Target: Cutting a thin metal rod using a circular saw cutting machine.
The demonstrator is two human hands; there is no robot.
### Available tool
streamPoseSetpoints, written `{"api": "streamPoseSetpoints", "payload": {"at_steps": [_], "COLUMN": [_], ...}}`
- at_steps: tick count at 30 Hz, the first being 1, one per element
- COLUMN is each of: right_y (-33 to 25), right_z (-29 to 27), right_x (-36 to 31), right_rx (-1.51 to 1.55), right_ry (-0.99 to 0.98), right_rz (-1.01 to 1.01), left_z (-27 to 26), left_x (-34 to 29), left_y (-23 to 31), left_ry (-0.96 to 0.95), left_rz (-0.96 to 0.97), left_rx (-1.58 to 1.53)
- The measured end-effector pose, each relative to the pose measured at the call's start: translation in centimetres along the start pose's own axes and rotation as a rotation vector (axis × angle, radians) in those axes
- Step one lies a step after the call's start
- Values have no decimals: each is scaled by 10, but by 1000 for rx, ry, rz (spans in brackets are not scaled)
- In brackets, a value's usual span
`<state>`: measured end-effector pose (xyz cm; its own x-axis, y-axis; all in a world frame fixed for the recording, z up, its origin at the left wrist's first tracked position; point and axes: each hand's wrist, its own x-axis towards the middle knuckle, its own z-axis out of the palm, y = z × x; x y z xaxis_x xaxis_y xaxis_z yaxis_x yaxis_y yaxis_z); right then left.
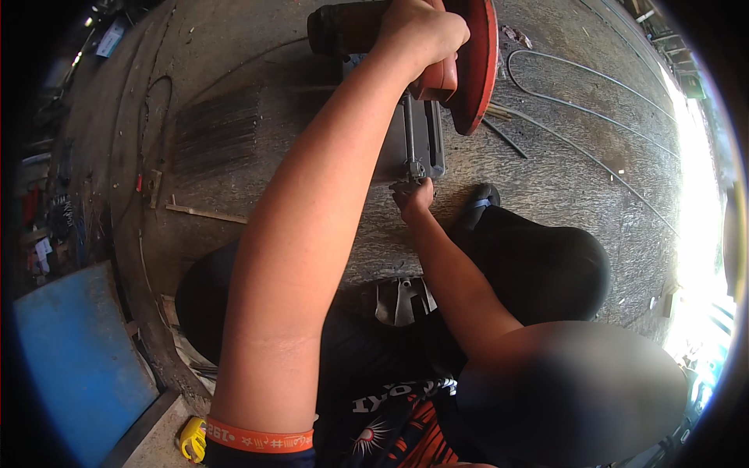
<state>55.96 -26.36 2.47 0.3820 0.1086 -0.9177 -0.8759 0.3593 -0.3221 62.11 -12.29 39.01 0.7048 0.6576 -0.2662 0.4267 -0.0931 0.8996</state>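
My left arm stretches up from the lower left, and my left hand (425,35) is closed round the red handle (438,80) of a cut-off saw. The saw's round red guard (477,70) stands just right of that hand, and its dark motor (335,30) lies to the left. Below the guard is the saw's grey base (425,136) with a vise screw (410,129) running along it. My right hand (415,199) is closed on the crank handle (404,187) at the near end of the screw. Its fingers are partly hidden. The blade is hidden by the guard.
A bundle of thin dark rods (218,129) lies left of the saw, with a wooden stick (207,213) nearer me. Long bent rods (593,74) spread across the right. A blue panel (82,343) and yellow tape measure (193,439) are lower left. My sandalled foot (484,199) rests beside the base.
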Motion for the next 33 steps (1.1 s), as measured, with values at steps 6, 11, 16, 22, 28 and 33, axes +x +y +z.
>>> {"api": "streamPoseSetpoints", "payload": {"at_steps": [6,11,16,22,28,33], "right_y": [3,-6,-11,-9,-11,-10], "right_z": [-17,-24,-38,-36,-22,-42], "right_x": [0,-8,-7,-2,0,29], "right_rx": [-75,-372,-285,-196,-479,-773], "right_ry": [-174,-62,-252,-138,-11,-225], "right_rz": [-1,-200,-114,-64,-171,-342], "left_z": [6,11,9,13,8,6], "left_x": [14,22,21,31,29,26], "left_y": [-8,-8,-9,-19,-10,-1], "left_ry": [95,102,104,147,88,143], "left_rz": [150,-14,15,79,-31,14], "left_rx": [85,134,152,119,111,175]}}
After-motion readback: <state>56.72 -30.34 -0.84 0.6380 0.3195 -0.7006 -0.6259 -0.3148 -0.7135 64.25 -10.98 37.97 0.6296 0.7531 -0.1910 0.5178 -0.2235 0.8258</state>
